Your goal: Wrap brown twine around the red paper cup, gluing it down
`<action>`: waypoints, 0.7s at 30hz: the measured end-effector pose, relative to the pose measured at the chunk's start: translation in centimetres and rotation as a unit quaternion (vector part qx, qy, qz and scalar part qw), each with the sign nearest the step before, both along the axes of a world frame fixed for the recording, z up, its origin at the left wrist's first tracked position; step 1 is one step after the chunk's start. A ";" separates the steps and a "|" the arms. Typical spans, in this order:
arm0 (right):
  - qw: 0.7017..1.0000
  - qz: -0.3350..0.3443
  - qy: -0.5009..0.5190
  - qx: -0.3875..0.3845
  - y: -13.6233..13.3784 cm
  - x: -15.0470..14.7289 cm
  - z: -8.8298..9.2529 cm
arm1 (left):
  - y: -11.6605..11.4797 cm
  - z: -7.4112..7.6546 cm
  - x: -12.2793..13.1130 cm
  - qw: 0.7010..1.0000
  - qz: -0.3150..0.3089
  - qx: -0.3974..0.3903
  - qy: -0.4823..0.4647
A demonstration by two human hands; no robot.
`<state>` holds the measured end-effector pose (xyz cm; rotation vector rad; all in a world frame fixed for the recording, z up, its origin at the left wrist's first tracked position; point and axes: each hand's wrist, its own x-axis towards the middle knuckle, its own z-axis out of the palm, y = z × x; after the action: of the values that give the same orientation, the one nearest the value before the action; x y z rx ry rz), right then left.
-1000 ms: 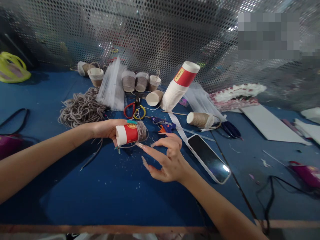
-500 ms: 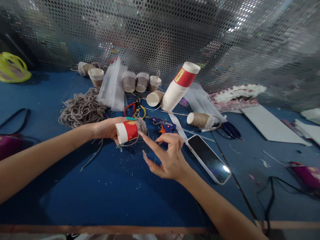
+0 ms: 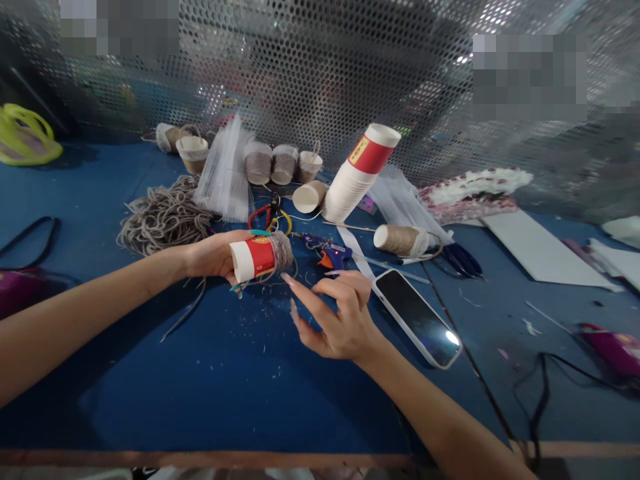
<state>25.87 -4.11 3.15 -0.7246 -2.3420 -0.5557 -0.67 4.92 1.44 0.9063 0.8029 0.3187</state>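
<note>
A red and white paper cup [image 3: 259, 257] lies sideways in my left hand [image 3: 216, 255], fingers above and thumb below it. Grey cord [image 3: 281, 252] is wound around the cup's right end, and a loose loop hangs by it. Just right of the cup is my right hand [image 3: 340, 313], its index finger stretched toward the loose cord and its thumb apart. Whether that fingertip touches the cord I cannot tell. Behind my right hand lies a blue glue gun [image 3: 327, 251]. Red and yellow-handled scissors [image 3: 270, 219] rest beyond the cup.
A heap of grey cord [image 3: 165, 217] lies left. Leaning cups form a tall stack [image 3: 350, 183] at the back, near cord-wrapped cups [image 3: 271, 163] and clear sticks [image 3: 225, 173]. A phone [image 3: 417, 317] lies right of my hand. Perforated metal [image 3: 300, 80] stands behind.
My right hand has drawn back slightly, down and right, so its index finger is off the wound cord. The cup in my left hand has shifted a little up and left.
</note>
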 end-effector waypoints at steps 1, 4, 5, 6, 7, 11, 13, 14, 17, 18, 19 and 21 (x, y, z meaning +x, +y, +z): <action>1.000 -0.008 -0.003 -0.004 0.0 -0.1 -0.1 | 0.0 0.0 0.0 1.000 0.006 -0.004 0.004; 0.999 -0.036 -0.021 -0.023 0.2 -0.3 -0.3 | 0.1 0.1 0.2 0.999 0.036 -0.013 0.020; 0.998 -0.040 -0.026 -0.028 0.2 -0.3 -0.4 | 0.0 0.1 0.3 0.999 0.043 -0.016 0.022; 0.998 -0.041 -0.028 -0.031 0.3 -0.4 -0.4 | 0.0 0.2 0.3 0.999 0.046 -0.019 0.021; 0.998 -0.040 -0.029 -0.033 0.3 -0.3 -0.4 | -0.1 0.3 0.3 0.999 0.045 -0.021 0.016; 0.999 -0.032 -0.025 -0.025 0.3 -0.3 -0.4 | -0.3 0.5 0.3 0.999 0.035 -0.023 -0.004; 0.999 -0.032 -0.027 -0.020 0.3 -0.4 -0.3 | -0.2 0.4 0.3 0.998 0.051 -0.029 -0.003; 0.999 -0.033 -0.029 -0.016 0.3 -0.4 -0.2 | -0.2 0.3 0.3 0.997 0.062 -0.036 -0.001; 0.999 -0.031 -0.031 0.013 0.3 -0.5 0.0 | -0.3 0.2 0.4 0.994 0.084 -0.067 -0.011; 0.999 -0.029 -0.033 0.028 0.3 -0.5 0.1 | -0.4 0.3 0.5 0.993 0.086 -0.077 -0.016; 0.998 -0.027 -0.035 0.044 0.3 -0.5 0.1 | -0.5 0.4 0.5 0.992 0.085 -0.085 -0.022; 0.996 -0.028 -0.047 0.066 0.2 -0.4 0.2 | -0.6 0.6 0.7 0.992 0.081 -0.096 -0.035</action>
<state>25.44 -3.89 3.32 -0.7191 -2.3493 -0.7780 0.01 4.27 2.08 0.6484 0.8292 0.4049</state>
